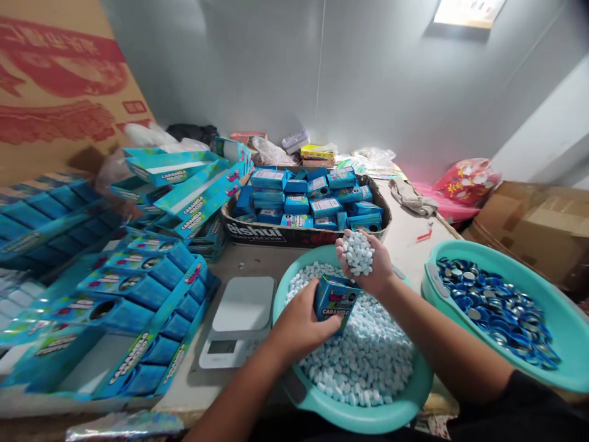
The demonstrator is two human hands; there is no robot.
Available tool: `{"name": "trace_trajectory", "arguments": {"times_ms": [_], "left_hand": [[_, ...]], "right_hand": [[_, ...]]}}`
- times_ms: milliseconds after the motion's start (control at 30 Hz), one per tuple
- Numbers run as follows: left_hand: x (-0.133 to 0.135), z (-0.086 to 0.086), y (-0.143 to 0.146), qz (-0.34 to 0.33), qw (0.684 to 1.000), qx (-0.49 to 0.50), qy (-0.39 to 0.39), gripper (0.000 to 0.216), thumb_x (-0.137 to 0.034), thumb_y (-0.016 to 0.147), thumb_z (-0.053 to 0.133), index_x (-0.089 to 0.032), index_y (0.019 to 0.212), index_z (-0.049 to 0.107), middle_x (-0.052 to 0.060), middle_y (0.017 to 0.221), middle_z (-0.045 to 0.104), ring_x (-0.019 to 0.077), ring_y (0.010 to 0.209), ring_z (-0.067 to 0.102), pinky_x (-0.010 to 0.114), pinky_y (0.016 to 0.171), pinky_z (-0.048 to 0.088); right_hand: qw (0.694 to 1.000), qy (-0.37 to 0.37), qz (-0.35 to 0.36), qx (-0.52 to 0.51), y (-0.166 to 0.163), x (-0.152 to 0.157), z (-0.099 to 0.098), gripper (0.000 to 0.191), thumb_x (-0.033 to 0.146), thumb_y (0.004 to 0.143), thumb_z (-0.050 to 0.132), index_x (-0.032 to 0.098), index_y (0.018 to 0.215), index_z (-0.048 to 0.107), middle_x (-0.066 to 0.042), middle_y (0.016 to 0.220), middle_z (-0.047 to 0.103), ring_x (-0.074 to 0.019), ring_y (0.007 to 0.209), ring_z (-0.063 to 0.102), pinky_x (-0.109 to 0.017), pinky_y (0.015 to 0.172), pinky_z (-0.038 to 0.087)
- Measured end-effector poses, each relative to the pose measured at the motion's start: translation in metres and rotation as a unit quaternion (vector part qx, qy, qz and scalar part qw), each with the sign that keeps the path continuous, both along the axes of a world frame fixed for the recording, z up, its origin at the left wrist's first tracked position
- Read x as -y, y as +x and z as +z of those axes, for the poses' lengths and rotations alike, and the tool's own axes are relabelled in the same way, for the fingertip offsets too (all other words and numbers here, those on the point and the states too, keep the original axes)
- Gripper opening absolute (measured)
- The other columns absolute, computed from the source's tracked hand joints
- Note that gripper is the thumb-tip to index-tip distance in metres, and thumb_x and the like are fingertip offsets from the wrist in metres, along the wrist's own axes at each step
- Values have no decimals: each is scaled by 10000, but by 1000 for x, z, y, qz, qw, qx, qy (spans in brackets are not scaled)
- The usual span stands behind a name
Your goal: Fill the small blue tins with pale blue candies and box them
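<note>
My left hand [301, 325] grips a small blue candy box [335, 301], held open-end up over a teal basin [322, 408] filled with small white and pale blue candies [368, 359]. My right hand [368, 264] is cupped palm up just above the box, with a heap of the same candies [358, 252] lying in it.
A white kitchen scale [237, 322] sits left of the basin. Blue display cartons [151, 307] are stacked at the left. A cardboard tray of small blue boxes [306, 205] stands behind. Another teal basin [570, 368] with blue round caps [497, 310] is at the right.
</note>
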State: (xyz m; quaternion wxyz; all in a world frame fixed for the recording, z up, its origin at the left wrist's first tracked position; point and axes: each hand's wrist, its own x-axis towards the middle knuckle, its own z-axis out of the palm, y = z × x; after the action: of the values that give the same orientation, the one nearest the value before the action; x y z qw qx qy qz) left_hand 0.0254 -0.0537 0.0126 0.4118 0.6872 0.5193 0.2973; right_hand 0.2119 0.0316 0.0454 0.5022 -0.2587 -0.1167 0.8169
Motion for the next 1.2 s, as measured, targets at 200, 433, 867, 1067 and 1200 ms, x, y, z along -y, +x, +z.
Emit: {"name": "trace_trajectory", "arguments": {"times_ms": [200, 433, 867, 1067, 1200], "left_hand": [[0, -1, -2, -19, 999, -7, 49, 475, -362, 775, 688, -196, 1194, 540, 95, 1167, 649, 267, 1054, 628, 371, 893, 509], [-4, -8, -2, -27, 995, 15, 92, 465, -328, 790, 702, -206, 1214, 556, 102, 1195, 652, 273, 1080, 630, 405, 927, 515], [-8, -5, 1, -43, 996, 55, 56, 404, -268, 813, 683, -192, 1195, 576, 78, 1158, 660, 248, 1071, 622, 378, 954, 489], [-11, -4, 2, -49, 994, 81, 53, 406, -233, 811, 680, -185, 1199, 575, 78, 1162, 653, 244, 1076, 613, 366, 960, 482], [-12, -4, 2, -42, 995, 75, 51, 428, -224, 789, 694, -178, 1199, 582, 88, 1162, 651, 258, 1078, 612, 387, 971, 482]], "right_hand": [[1000, 12, -7, 7, -3, 5, 8, 278, 334, 956, 399, 191, 947, 637, -85, 825, 723, -184, 717, 705, -278, 566, 597], [998, 51, 13, 39, 0, 6, 9, 317, 333, 977, 380, 168, 953, 649, -104, 853, 733, -187, 723, 714, -278, 619, 603], [995, 69, -8, 67, -2, 10, 11, 290, 312, 975, 405, 178, 912, 653, -84, 828, 743, -187, 712, 721, -274, 612, 598], [990, 106, -6, 95, -2, 11, 8, 253, 330, 948, 462, 170, 918, 655, -81, 837, 735, -196, 724, 719, -282, 623, 589], [988, 117, 2, 97, -3, 12, 9, 240, 326, 935, 478, 170, 892, 655, -78, 815, 733, -183, 702, 710, -274, 633, 579]]}}
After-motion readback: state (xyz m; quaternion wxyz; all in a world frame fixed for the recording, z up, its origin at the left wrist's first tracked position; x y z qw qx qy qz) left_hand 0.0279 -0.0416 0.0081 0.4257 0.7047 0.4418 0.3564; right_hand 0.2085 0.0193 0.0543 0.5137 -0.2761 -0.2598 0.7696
